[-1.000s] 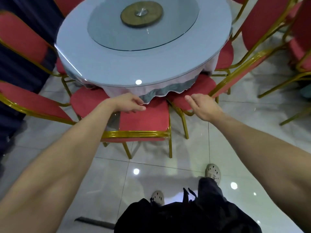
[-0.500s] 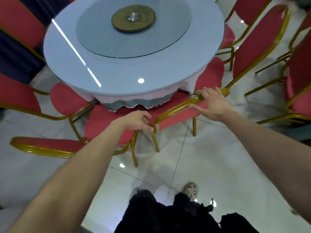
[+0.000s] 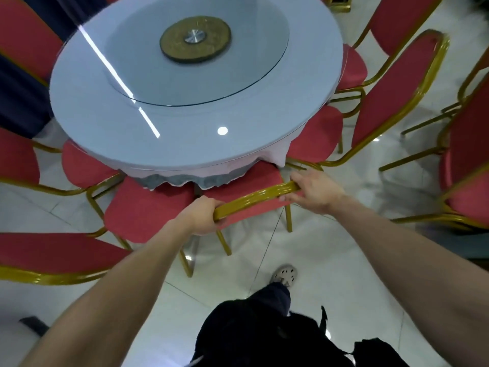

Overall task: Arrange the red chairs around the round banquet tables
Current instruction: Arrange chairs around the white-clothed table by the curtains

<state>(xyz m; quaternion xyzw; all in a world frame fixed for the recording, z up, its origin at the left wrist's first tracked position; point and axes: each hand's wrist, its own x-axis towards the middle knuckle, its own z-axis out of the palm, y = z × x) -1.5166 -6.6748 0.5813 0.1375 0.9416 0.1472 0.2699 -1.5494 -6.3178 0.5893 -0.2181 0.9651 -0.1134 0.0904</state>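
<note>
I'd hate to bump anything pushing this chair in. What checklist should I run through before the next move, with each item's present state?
1. Left hand grips the chair by its gold top rail: ok.
2. Right hand grips the rail's other end: ok.
3. Seat faces the table, its front under the tablecloth: ok.
4. Gap to the neighbouring chair on the left: cannot tell, they overlap in this view.
5. All four legs on the floor: cannot tell, only the back legs show.
6. Shoe apart from the chair legs: ok.
</note>
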